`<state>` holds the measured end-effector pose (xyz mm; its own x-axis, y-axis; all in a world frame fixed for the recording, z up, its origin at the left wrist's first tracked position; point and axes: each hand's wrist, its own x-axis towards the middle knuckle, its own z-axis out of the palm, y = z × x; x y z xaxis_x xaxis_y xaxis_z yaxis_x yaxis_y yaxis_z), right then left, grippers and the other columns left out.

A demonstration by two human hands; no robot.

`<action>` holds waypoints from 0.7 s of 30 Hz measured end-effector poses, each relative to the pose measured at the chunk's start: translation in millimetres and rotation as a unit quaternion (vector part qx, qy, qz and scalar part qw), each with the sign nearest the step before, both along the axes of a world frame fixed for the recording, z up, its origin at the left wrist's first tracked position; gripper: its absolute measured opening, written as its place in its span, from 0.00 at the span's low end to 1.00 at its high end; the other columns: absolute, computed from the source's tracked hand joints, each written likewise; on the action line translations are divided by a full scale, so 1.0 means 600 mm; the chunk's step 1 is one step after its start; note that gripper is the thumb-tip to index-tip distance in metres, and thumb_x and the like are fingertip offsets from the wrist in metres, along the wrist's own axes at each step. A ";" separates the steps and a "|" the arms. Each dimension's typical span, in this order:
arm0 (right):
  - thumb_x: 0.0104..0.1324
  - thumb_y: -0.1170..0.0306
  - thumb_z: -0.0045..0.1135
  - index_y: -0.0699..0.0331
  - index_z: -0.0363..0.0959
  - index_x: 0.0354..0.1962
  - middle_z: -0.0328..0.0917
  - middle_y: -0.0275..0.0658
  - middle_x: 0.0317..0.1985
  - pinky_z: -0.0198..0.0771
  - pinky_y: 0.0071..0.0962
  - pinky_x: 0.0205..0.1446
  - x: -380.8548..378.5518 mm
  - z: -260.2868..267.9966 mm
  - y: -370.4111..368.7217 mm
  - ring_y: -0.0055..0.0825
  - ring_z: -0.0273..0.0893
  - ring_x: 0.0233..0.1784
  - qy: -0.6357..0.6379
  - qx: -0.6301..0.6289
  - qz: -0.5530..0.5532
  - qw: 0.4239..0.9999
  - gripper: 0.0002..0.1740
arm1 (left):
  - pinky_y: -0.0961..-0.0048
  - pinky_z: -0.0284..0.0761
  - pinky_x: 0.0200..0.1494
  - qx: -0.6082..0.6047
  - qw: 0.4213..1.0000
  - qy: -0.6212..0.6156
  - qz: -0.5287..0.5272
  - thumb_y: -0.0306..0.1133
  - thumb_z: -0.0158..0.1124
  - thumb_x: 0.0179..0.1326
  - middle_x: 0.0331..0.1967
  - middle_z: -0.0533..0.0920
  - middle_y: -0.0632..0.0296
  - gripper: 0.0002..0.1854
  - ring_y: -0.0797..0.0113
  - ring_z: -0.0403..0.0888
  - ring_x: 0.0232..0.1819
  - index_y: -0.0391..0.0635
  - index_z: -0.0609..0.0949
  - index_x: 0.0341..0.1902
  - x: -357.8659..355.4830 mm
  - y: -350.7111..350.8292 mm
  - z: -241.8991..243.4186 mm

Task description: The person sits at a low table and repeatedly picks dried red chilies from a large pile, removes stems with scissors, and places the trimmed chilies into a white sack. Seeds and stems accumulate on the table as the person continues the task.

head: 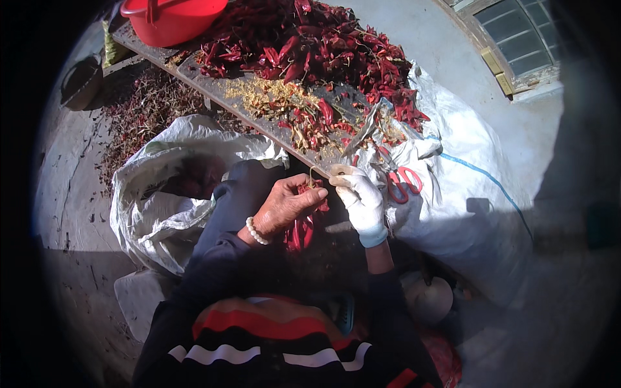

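My bare left hand, with a white bead bracelet at the wrist, holds dried red chili peppers. They hang below the palm, and a curled pale stem rises above the thumb. Close beside it, at the edge of a board table, is my right hand in a white glove with soiled fingertips. Its fingers are bent together; whether they pinch anything is too small to tell. Red-handled scissors lie just right of the glove on a white woven sack.
A large heap of dried red chilies covers the table's far part, near yellow seeds and a red plastic basin. Left of my legs an open woven sack holds dark red contents. Stem scraps and a dark bucket are beyond.
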<state>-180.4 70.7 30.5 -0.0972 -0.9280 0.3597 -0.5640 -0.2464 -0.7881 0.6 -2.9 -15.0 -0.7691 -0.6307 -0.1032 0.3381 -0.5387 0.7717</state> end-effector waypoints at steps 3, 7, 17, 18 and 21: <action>0.66 0.75 0.63 0.69 0.75 0.55 0.79 0.44 0.55 0.75 0.30 0.60 0.005 0.010 0.003 0.34 0.79 0.57 -0.068 0.044 -0.005 0.997 0.20 | 0.81 0.73 0.33 -0.018 1.000 -0.021 -0.003 0.33 0.71 0.65 0.29 0.82 0.68 0.09 0.81 0.77 0.30 0.41 0.81 0.37 -0.002 -0.001 -0.009; 0.62 0.68 0.69 0.66 0.79 0.53 0.79 0.42 0.54 0.75 0.32 0.58 0.020 0.027 -0.014 0.35 0.79 0.56 0.146 -0.010 0.063 0.987 0.22 | 0.80 0.74 0.35 -0.079 0.995 -0.055 0.001 0.31 0.70 0.63 0.31 0.82 0.69 0.09 0.82 0.76 0.33 0.39 0.81 0.39 -0.005 0.002 -0.021; 0.76 0.63 0.53 0.63 0.73 0.42 0.75 0.33 0.39 0.70 0.26 0.48 -0.017 -0.070 0.002 0.23 0.72 0.37 -0.565 0.083 0.035 0.820 0.11 | 0.77 0.75 0.33 -0.297 0.949 -0.103 0.017 0.26 0.70 0.57 0.29 0.80 0.64 0.07 0.79 0.77 0.31 0.35 0.81 0.35 -0.009 0.003 -0.032; 0.76 0.62 0.54 0.63 0.72 0.41 0.74 0.33 0.38 0.70 0.26 0.48 -0.033 -0.083 0.001 0.23 0.71 0.37 -0.599 0.045 0.060 0.797 0.12 | 0.77 0.74 0.33 -0.306 0.946 -0.102 0.021 0.26 0.70 0.58 0.29 0.80 0.64 0.07 0.78 0.77 0.31 0.35 0.81 0.35 -0.003 0.004 -0.030; 0.74 0.60 0.58 0.61 0.73 0.39 0.72 0.32 0.37 0.73 0.35 0.42 -0.062 -0.089 0.018 0.26 0.74 0.36 -0.500 0.066 -0.050 0.862 0.13 | 0.78 0.77 0.35 -0.215 0.972 -0.093 0.005 0.25 0.69 0.60 0.29 0.83 0.64 0.06 0.77 0.82 0.32 0.37 0.80 0.37 0.001 -0.005 -0.026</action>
<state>-217.5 81.7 -22.6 -0.3803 -0.9231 -0.0578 0.3993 -0.1075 -0.9105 1.2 -5.7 -30.6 -0.7559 -0.6538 0.0357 0.1752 -0.1495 0.9731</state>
